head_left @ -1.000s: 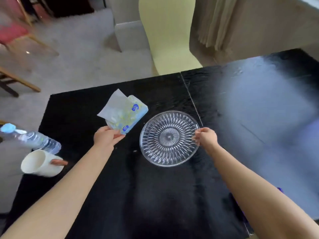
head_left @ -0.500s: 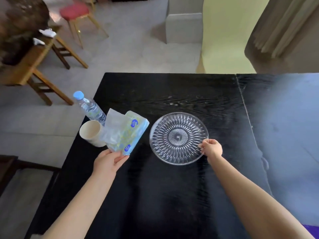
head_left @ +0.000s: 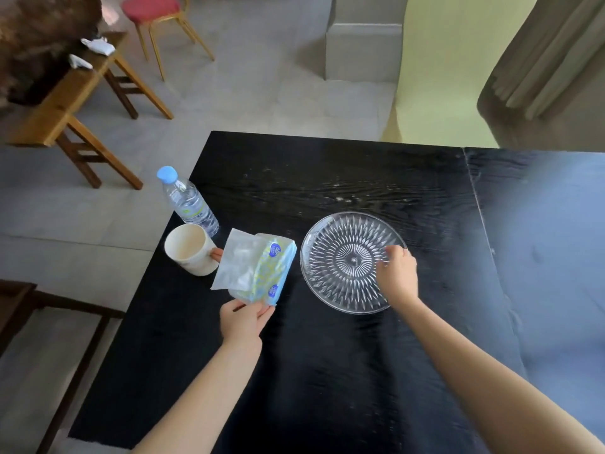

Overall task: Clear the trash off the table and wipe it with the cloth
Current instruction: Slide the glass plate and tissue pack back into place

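My left hand (head_left: 244, 321) grips the near end of a soft pack of tissues (head_left: 262, 270), blue and yellow with a white tissue sticking out, held just above the black table (head_left: 327, 371). My right hand (head_left: 397, 276) rests over the right part of a clear patterned glass plate (head_left: 343, 260) lying on the table, fingers curled at its surface. Whether it grips the plate is unclear. No cloth is in view.
A white mug (head_left: 191, 249) and a water bottle with a blue cap (head_left: 188, 201) stand at the table's left edge. Wooden stools (head_left: 75, 103), a red stool (head_left: 154, 11) and a pale yellow chair (head_left: 442, 93) stand on the floor beyond.
The view has swung left, bringing the mug and bottle into the frame. My right hand has slid from the plate's right rim onto its surface. My left hand still holds the tissue pack.
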The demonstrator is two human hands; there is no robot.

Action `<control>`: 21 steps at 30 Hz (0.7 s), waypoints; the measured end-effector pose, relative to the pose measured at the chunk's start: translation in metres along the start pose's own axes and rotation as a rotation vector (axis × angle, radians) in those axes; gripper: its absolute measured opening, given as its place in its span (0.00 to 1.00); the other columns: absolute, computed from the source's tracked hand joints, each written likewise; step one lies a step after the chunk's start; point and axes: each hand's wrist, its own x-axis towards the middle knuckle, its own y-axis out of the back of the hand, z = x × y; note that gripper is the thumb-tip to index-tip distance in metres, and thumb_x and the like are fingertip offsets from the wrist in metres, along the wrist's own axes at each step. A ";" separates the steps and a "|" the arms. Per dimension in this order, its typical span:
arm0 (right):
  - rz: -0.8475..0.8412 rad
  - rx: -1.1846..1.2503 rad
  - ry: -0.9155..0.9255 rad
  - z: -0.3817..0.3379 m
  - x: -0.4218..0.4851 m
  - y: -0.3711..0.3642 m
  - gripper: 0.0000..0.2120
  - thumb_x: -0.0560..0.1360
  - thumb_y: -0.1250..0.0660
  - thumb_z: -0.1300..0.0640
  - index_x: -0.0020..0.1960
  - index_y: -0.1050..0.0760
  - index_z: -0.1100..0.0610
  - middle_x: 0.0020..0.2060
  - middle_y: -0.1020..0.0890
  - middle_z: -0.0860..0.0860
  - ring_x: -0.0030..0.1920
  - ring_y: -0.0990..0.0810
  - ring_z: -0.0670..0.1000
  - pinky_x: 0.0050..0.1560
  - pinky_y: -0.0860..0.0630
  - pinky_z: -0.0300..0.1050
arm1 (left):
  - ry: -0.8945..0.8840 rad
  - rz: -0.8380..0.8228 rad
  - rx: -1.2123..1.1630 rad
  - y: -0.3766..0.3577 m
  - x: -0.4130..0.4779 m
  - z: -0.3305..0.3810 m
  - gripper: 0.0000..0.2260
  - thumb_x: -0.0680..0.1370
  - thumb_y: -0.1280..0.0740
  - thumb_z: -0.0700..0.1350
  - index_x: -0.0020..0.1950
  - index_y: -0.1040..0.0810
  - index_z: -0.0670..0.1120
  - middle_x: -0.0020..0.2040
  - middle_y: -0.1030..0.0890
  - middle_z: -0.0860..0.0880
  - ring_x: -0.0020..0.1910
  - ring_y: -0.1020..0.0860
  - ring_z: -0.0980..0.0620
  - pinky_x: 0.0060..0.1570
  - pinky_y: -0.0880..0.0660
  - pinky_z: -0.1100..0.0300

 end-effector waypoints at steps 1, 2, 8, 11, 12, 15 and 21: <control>-0.058 0.038 0.075 -0.018 -0.007 -0.004 0.14 0.76 0.40 0.62 0.60 0.26 0.63 0.56 0.21 0.59 0.60 0.25 0.60 0.58 0.29 0.50 | 0.007 0.016 -0.030 -0.006 0.003 -0.004 0.13 0.73 0.37 0.26 0.56 0.25 0.32 0.55 0.20 0.36 0.50 0.19 0.42 0.44 0.18 0.60; -0.150 0.079 0.127 -0.035 -0.015 -0.011 0.13 0.76 0.40 0.60 0.59 0.25 0.62 0.55 0.19 0.58 0.58 0.23 0.58 0.56 0.28 0.47 | 0.017 0.030 -0.058 -0.012 0.006 -0.007 0.12 0.72 0.37 0.26 0.55 0.25 0.32 0.56 0.20 0.35 0.50 0.19 0.42 0.46 0.18 0.59; -0.555 0.129 0.177 -0.107 -0.039 -0.058 0.19 0.78 0.41 0.54 0.67 0.31 0.59 0.58 0.19 0.55 0.60 0.24 0.55 0.58 0.30 0.45 | 0.060 0.114 -0.179 -0.052 0.035 -0.005 0.13 0.71 0.35 0.24 0.53 0.23 0.33 0.55 0.20 0.35 0.44 0.20 0.43 0.43 0.22 0.58; -0.550 0.112 0.116 -0.116 -0.027 -0.076 0.19 0.78 0.41 0.55 0.67 0.31 0.61 0.57 0.19 0.57 0.59 0.24 0.56 0.57 0.29 0.47 | 0.046 0.101 -0.170 -0.061 0.051 -0.003 0.14 0.70 0.35 0.24 0.54 0.23 0.32 0.51 0.19 0.37 0.42 0.19 0.45 0.37 0.20 0.61; -0.534 0.090 0.100 -0.117 -0.023 -0.082 0.18 0.78 0.41 0.56 0.65 0.30 0.62 0.57 0.19 0.57 0.59 0.24 0.57 0.56 0.28 0.47 | 0.042 0.088 -0.148 -0.062 0.057 -0.003 0.13 0.70 0.35 0.25 0.53 0.23 0.33 0.50 0.18 0.38 0.43 0.20 0.46 0.35 0.21 0.63; -0.491 0.037 0.039 -0.117 -0.014 -0.098 0.15 0.77 0.40 0.57 0.59 0.28 0.64 0.54 0.20 0.58 0.56 0.23 0.58 0.51 0.28 0.47 | 0.065 -0.010 -0.016 -0.055 0.073 -0.004 0.10 0.71 0.35 0.27 0.47 0.21 0.40 0.46 0.19 0.43 0.45 0.23 0.48 0.38 0.24 0.64; -0.398 0.001 -0.054 -0.114 -0.013 -0.125 0.08 0.75 0.39 0.60 0.50 0.27 0.64 0.46 0.19 0.59 0.46 0.21 0.58 0.40 0.30 0.44 | 0.242 -0.032 0.110 -0.025 0.100 -0.004 0.05 0.77 0.34 0.41 0.45 0.26 0.40 0.44 0.23 0.43 0.48 0.22 0.47 0.51 0.22 0.54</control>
